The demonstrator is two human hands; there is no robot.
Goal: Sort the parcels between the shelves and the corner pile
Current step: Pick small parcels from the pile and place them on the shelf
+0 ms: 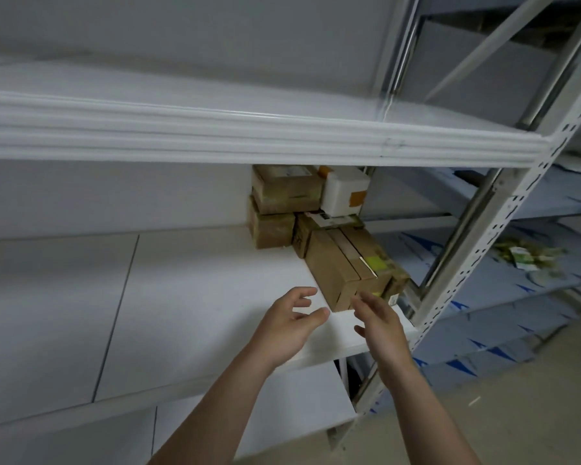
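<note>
Your left hand (292, 318) hovers at lower centre over the white shelf board (182, 297), fingers loosely spread and holding nothing. Just right of it, a long brown cardboard parcel (336, 266) with a yellow-green sticker lies near the board's right end. Your right hand (379, 322), fingers relaxed and apart, is at the parcel's near end; I cannot tell whether it touches. Behind the parcel, at centre frame, stacked brown cardboard boxes (284, 193) sit beside a white box with orange tape (342, 193).

Both arms reach forward — left hand (291, 318) and right hand (381, 322) loose-fingered, holding nothing.
</note>
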